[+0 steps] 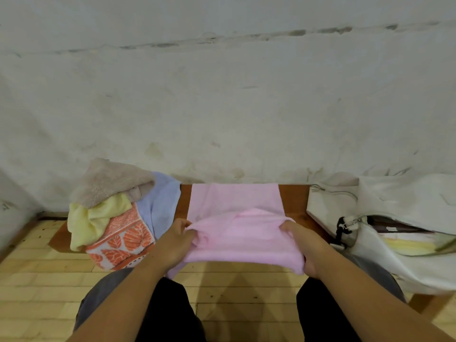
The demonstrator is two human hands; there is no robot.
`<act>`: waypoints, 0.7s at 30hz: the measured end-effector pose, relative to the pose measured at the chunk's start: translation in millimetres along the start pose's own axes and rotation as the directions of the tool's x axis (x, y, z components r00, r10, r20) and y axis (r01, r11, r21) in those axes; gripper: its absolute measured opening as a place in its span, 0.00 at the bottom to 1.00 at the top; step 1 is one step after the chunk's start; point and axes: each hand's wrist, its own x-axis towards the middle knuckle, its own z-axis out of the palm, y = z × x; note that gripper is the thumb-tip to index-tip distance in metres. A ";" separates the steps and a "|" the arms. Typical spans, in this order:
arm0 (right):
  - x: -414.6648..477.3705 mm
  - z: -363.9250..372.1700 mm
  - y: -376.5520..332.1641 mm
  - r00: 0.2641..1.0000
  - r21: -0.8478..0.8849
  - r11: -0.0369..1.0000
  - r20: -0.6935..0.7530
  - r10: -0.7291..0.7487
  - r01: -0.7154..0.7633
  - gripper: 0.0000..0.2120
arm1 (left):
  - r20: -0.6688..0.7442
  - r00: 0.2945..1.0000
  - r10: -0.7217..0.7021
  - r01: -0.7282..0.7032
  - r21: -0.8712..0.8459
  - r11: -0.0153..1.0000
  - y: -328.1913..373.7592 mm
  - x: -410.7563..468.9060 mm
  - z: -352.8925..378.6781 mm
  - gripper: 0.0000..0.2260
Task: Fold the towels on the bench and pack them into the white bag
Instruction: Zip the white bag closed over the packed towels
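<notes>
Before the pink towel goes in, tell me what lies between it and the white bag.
Nothing visible does. Only a strip of bare bench separates the pink towel from the white bag to its right, which is unzipped.

- pink towel: plain pale pink
- beige towel: fuzzy greyish beige
- yellow towel: pale yellow
- blue towel: soft lavender blue
- patterned towel: orange leaves on white
- white bag: off-white, black clip, pale yellow cloth inside
- bench: reddish-brown wood
- floor: light yellow planks
- wall: stained grey-white
</notes>
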 end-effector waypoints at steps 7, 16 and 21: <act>-0.2 -0.4 28.4 0.998 0.353 0.935 -0.067 -0.013 0.036 0.16 | 0.259 0.962 0.082 -0.109 0.093 0.990 -5.0 -7.7 9.0 0.28; 8.7 -27.6 23.8 0.980 0.238 0.955 0.054 -0.193 0.175 0.09 | 0.079 0.963 0.256 -0.267 0.204 0.942 -10.9 -3.8 22.2 0.06; 10.4 -25.4 27.5 0.966 0.198 0.953 0.075 -0.247 0.228 0.11 | -0.113 0.967 0.229 -0.217 0.105 0.970 -7.0 -1.5 18.6 0.10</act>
